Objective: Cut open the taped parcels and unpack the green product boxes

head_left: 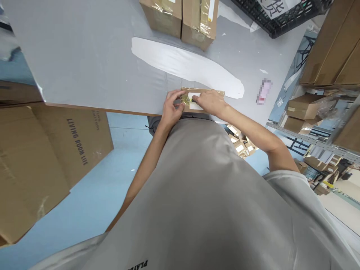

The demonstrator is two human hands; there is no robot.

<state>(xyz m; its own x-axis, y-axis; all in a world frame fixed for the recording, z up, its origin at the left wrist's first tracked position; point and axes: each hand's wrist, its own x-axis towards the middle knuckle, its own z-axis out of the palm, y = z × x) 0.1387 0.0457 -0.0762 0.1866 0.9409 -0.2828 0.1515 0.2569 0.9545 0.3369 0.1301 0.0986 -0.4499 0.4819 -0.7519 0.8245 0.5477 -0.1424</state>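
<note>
A small, flat cardboard box (200, 90) with shiny clear tape and a white label (194, 105) lies at the table's near edge, close to my body. Its left end is gripped by my left hand (171, 108), with fingers and thumb curled round the corner. My right hand (211, 102) lies over the box from the right, fingers closed above the label. A small dark and yellow thing shows at its fingertips, too small to name. Part of the box is hidden beneath this hand.
Two taped cartons (165, 20) stand at the table's far side, near a black plastic crate (277, 28). A long white patch (185, 65) marks the grey tabletop (84, 60). A blurred pink item (263, 91) lies right. Large cartons (53, 150) stand left; shelving (303, 131) stands right.
</note>
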